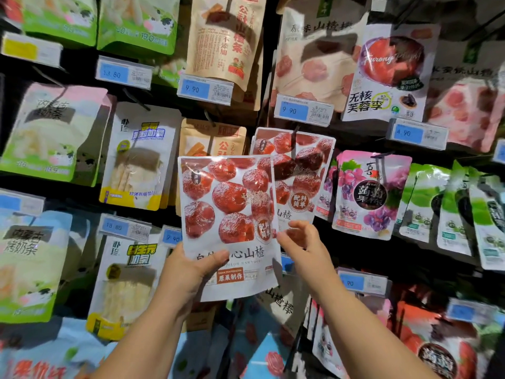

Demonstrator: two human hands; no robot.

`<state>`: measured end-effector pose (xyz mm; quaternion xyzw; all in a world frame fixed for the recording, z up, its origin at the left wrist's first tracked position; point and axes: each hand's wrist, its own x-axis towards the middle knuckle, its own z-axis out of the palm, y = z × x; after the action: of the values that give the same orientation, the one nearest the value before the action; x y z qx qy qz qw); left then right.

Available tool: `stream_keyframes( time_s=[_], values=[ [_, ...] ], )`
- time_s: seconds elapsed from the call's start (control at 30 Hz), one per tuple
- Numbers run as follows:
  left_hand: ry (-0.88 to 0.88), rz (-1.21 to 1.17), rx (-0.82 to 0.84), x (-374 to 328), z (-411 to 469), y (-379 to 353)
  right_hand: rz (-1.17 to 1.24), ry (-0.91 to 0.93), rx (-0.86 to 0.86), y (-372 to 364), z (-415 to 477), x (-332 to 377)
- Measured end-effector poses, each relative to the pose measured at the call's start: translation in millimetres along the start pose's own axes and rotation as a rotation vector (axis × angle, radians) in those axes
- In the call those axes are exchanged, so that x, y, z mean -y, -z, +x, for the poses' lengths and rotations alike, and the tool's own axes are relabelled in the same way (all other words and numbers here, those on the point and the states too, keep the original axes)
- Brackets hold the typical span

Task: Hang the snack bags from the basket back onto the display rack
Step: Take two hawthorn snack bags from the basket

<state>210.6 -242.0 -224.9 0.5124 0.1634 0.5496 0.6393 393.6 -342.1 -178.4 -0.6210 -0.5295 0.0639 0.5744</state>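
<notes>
The hawthorn bag (229, 203) is held upright, long axis vertical, near side of the display rack (262, 119). The left grip (188, 272) is closed on its lower left corner, thumb laid across the front print. The right grip (303, 242) is set at the bag's right edge, fingers loosely curled; whether the edge is pinched cannot be told. A matching hung bag (303, 165) is seen just behind, up and right, on its peg (293, 135). The held bag's top, the end opposite both grips, lies below-left of that peg. A lift up and right is judged necessary.
</notes>
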Motion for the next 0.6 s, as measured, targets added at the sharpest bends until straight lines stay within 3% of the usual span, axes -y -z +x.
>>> stream_keyframes(
  time_s=[0.2, 0.6],
  values=[
    [0.007, -0.065, 0.086, -6.3, 3.7, -19.3, 0.167, -0.061, 0.188, 1.5, -5.3, -2.8],
    [0.06, -0.011, 0.308, -29.6, 28.8, -63.5, 0.28, 0.048, 0.02, 28.3, -2.5, -5.6]
  ],
)
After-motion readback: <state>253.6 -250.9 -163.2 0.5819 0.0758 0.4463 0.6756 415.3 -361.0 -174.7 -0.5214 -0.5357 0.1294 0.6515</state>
